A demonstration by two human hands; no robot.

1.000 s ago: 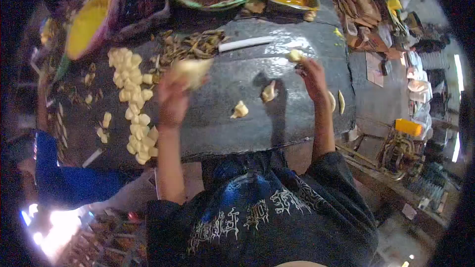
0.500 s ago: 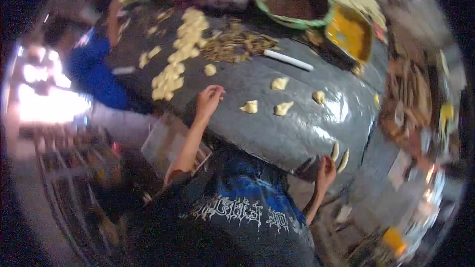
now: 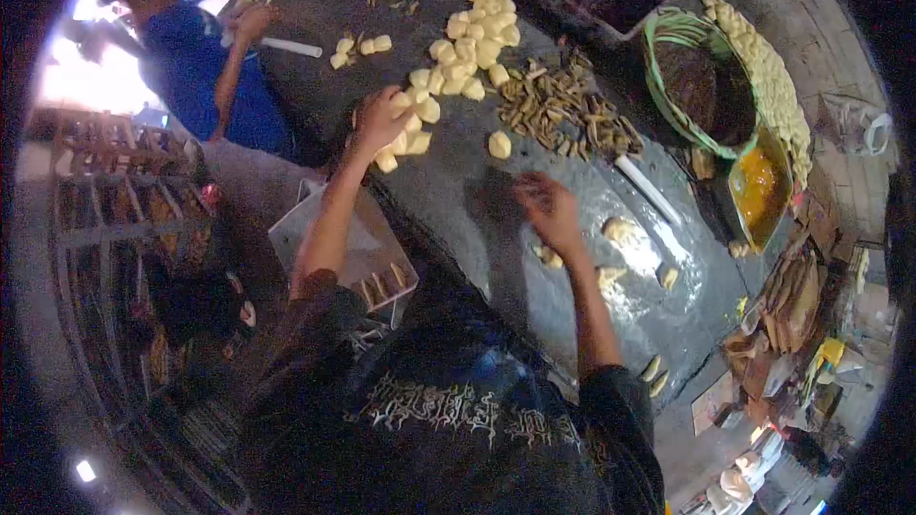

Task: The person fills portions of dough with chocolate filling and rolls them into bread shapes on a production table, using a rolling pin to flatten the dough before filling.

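At the near end of a long pile of pale dough pieces [image 3: 468, 48], my left hand [image 3: 382, 122] rests with its fingers curled over a piece of dough. Part of that piece is hidden beneath the fingers. My right hand [image 3: 551, 213] hangs over the dark tabletop, its fingers loosely bent and apart, with nothing visible in them. A single dough ball [image 3: 499, 144] sits between the two hands. Close by the right forearm lie several flattened dough pieces [image 3: 611, 276]. Two slim shaped pieces [image 3: 654, 372] are near the table's front right edge.
Brown filling strips [image 3: 563, 110] are heaped mid-table beside a white rolling rod [image 3: 649, 191]. Farther right stand a green-rimmed basin [image 3: 658, 86] and a tray of orange-yellow liquid [image 3: 763, 193]. A co-worker in blue [image 3: 196, 57] handles another rod [image 3: 291, 47] at left.
My left hand has moved onto the dough pile. My right hand has left the slim pieces at the front edge and come up over mid-table. The camera view has turned.
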